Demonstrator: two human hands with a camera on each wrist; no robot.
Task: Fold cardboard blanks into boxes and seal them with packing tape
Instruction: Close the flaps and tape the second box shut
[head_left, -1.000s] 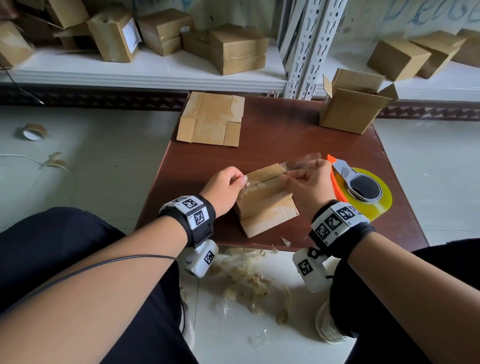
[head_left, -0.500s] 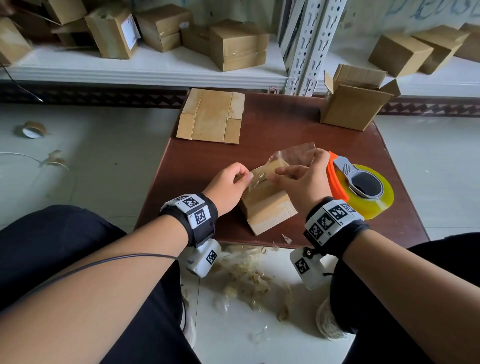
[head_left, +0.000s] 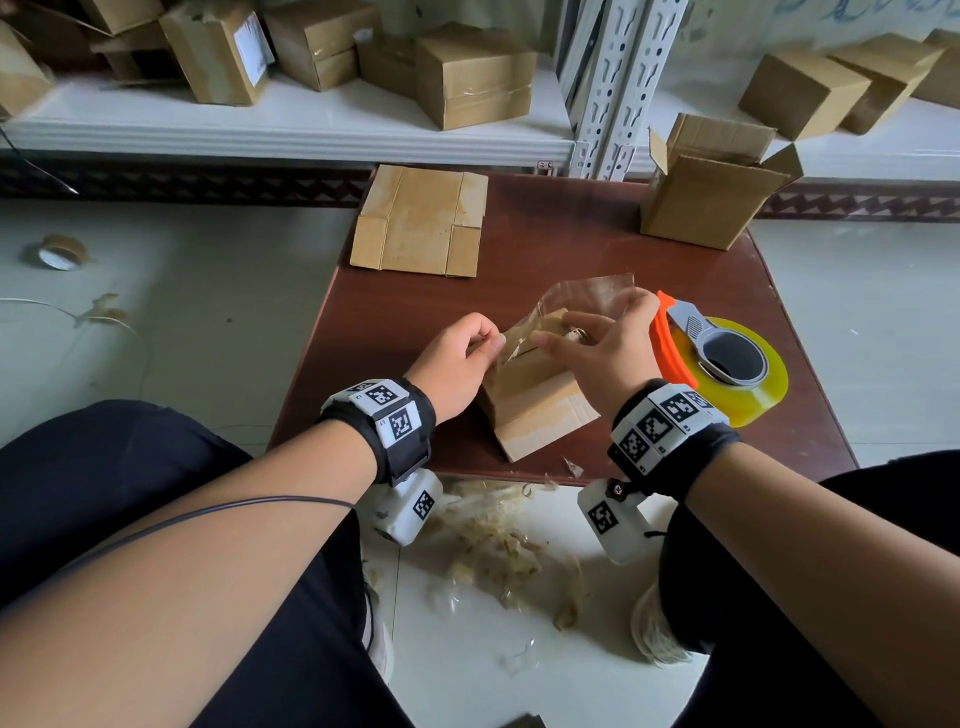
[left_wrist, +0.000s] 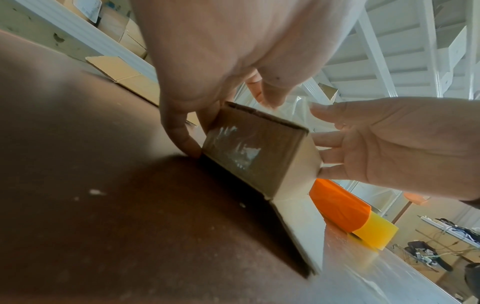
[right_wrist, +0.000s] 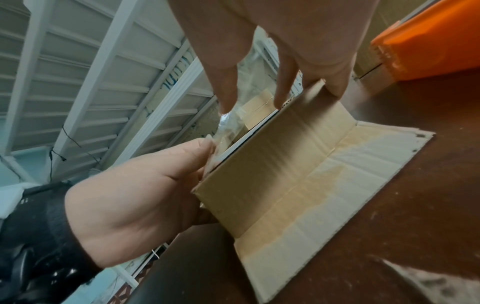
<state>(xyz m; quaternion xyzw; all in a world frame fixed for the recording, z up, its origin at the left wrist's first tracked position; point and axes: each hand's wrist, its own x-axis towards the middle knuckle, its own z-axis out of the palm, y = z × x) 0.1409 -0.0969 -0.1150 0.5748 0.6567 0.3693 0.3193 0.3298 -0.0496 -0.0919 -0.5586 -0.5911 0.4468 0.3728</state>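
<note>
A small cardboard box (head_left: 535, 410) lies part-folded near the table's front edge, one flap flat on the wood (right_wrist: 337, 174). My left hand (head_left: 457, 358) grips its left end, and the thumb holds the end of a clear tape strip (head_left: 587, 293) against the top edge (right_wrist: 207, 150). My right hand (head_left: 597, 348) hovers over the box's right end. Its fingers (right_wrist: 283, 96) point down at the top edge, and the loose strip stands up between thumb and fingers. An orange and yellow tape dispenser (head_left: 722, 364) lies just right of that hand.
A flat cardboard blank (head_left: 421, 221) lies at the table's (head_left: 571, 234) far left. An open box (head_left: 711, 187) stands at the far right corner. Finished boxes (head_left: 472, 73) sit on the white shelf behind. Tape scraps (head_left: 493, 551) litter the floor between my knees.
The tape strip was stretched low over the box; my right hand has lifted it so it stands up loose. The box has tilted slightly. My left hand keeps its grip.
</note>
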